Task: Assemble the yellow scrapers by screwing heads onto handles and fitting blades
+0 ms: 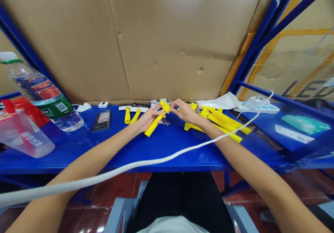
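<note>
My left hand [150,117] is closed around a yellow plastic scraper handle [153,125], its wide head tilted up and away from me. Beside that head, my right hand [186,111] pinches a thin metal tool [171,102] whose exact kind is too small to make out. Its tip lies close to the handle's head; whether they touch, I cannot tell. Below the hands, small screws [165,122] lie in a loose pile on the blue table [167,153]. Several more yellow handles [221,119] are heaped beyond my right wrist, partly covered by my forearm.
Two yellow handles [127,115] lie left of my hands. A phone [102,121], a large water bottle [49,97] and a plastic cup [28,139] stand or lie further left. A white cable [146,162] crosses in front of my arms. Cardboard [167,45] walls the back.
</note>
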Demonstrator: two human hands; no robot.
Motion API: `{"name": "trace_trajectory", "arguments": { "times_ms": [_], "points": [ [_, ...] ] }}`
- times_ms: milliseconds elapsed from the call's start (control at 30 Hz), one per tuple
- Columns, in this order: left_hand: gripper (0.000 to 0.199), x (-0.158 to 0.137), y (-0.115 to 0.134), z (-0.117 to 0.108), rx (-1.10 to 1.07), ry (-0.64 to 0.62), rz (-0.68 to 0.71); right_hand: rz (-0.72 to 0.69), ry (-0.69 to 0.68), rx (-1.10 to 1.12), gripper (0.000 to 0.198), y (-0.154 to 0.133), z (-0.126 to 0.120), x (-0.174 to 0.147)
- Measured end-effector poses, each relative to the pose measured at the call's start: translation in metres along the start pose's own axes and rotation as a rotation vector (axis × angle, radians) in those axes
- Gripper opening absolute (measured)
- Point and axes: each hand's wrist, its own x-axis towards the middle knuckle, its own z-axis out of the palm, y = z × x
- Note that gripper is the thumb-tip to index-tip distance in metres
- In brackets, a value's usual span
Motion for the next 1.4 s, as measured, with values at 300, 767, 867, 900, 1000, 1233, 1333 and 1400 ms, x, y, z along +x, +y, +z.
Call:
{"name": "trace_trajectory", "arguments": {
  "times_ms": [300, 767, 867, 900, 1000, 1233, 1333, 1400],
  "points": [
    [0.041, 0.000, 0.004, -0.001, -0.102, -0.028, -0.041, 0.242, -0.024, 0.178, 0.035, -0.022, -0.007, -0.001],
    [0.041, -0.001, 0.006, 0.002, -0.163, -0.048, -0.052, 0.420, 0.016, 0.464, 0.060, -0.032, -0.014, 0.002],
    [0.040, -0.002, 0.008, 0.003, -0.180, -0.054, -0.052, 0.455, 0.032, 0.488, 0.062, -0.032, -0.015, 0.003],
    [0.038, -0.002, 0.009, 0.003, -0.185, -0.052, -0.047, 0.459, 0.056, 0.485, 0.062, -0.032, -0.015, 0.004],
    [0.036, -0.002, 0.014, 0.004, -0.209, -0.033, 0.000, 0.465, 0.136, 0.451, 0.058, -0.033, -0.015, 0.004],
    [0.034, -0.005, 0.037, -0.002, -0.293, 0.006, 0.199, 0.126, -0.021, 0.179, 0.032, -0.030, -0.016, 0.000],
    [0.032, -0.007, 0.045, -0.006, -0.277, 0.003, 0.227, 0.006, -0.299, 0.167, 0.018, -0.027, -0.012, -0.002],
    [0.032, -0.008, 0.047, -0.007, -0.259, 0.001, 0.241, -0.022, -0.415, 0.162, 0.011, -0.027, -0.007, -0.003]
  ]
}}
